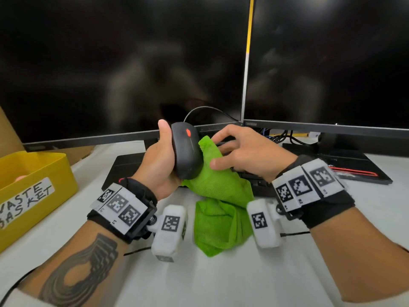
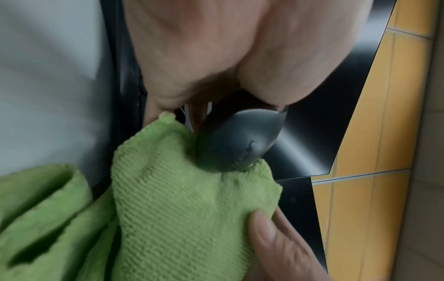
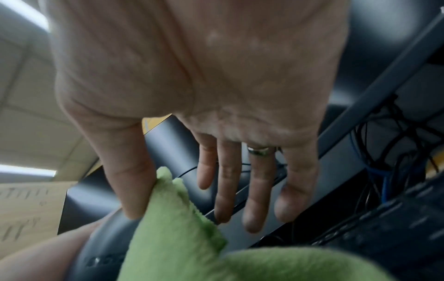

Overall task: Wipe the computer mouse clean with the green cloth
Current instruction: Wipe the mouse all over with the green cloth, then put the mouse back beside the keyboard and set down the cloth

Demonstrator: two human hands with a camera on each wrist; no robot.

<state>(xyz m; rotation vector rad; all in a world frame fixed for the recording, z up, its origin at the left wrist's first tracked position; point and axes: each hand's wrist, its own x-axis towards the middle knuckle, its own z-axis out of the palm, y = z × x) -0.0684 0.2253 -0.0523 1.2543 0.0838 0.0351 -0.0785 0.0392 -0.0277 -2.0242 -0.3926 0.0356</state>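
Left hand (image 1: 158,160) grips mouse (image 1: 187,149) above desk; right hand (image 1: 245,151) pinches green cloth (image 1: 218,185) against mouse's side, remaining fingers extended.

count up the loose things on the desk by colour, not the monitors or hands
black: 2, the computer mouse held in the left hand, and the keyboard behind the cloth
green: 1, the green cloth pressed to the mouse by the right hand
yellow: 1, the waste basket
total: 4
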